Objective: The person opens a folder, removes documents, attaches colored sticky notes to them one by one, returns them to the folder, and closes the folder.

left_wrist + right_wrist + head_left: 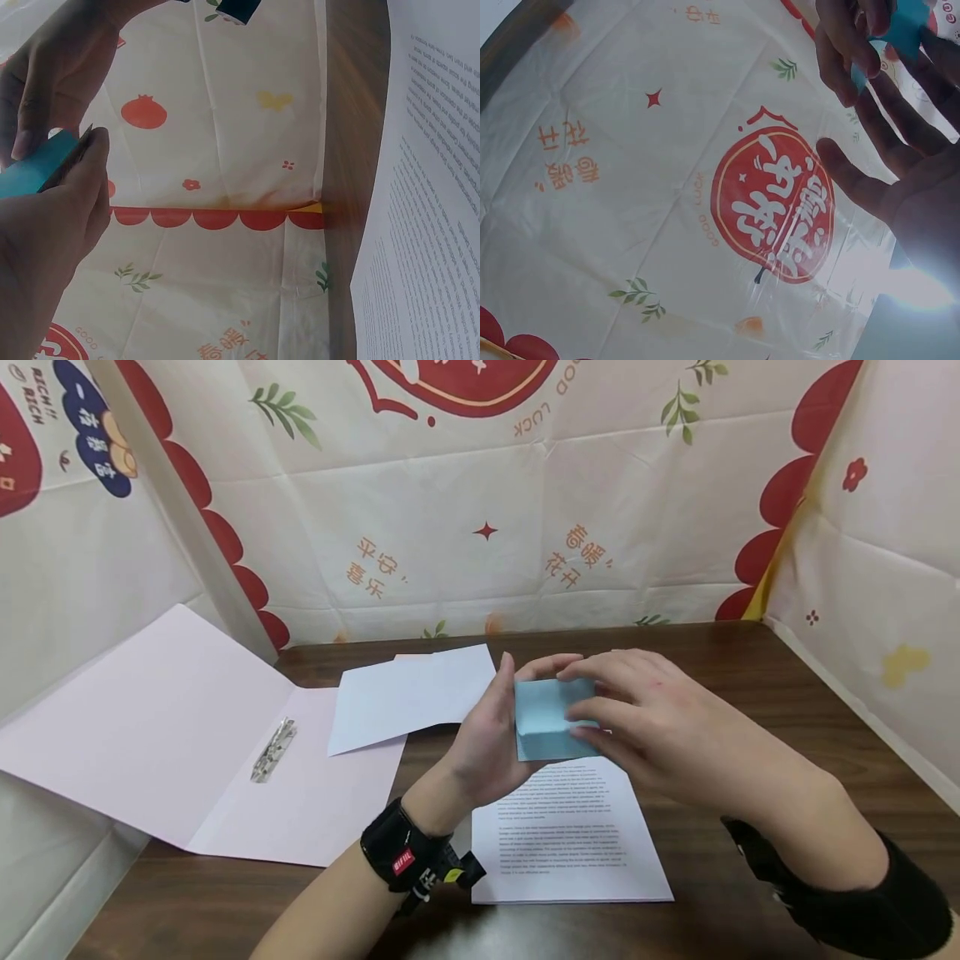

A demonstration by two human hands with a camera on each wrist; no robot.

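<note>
A light blue sticky note pad [543, 714] is held up over the table, a crease running across its face. My left hand [487, 735] grips it from the left and below, thumb pointing up beside it. Over its right side my right hand [652, 710] curls its fingers, fingertips on the blue paper. In the left wrist view the pad [41, 161] shows a thin dark edge along the left fingers. Part of the blue paper [906, 28] appears between fingers in the right wrist view. Below both hands lies a stack of printed sheets [562, 852].
An opened pale pink folder [150, 743] with a metal clip [274, 750] lies at the left. White papers [412, 693] overlap its right side. A patterned cloth [480, 485] hangs behind the brown table [720, 677] and along its sides.
</note>
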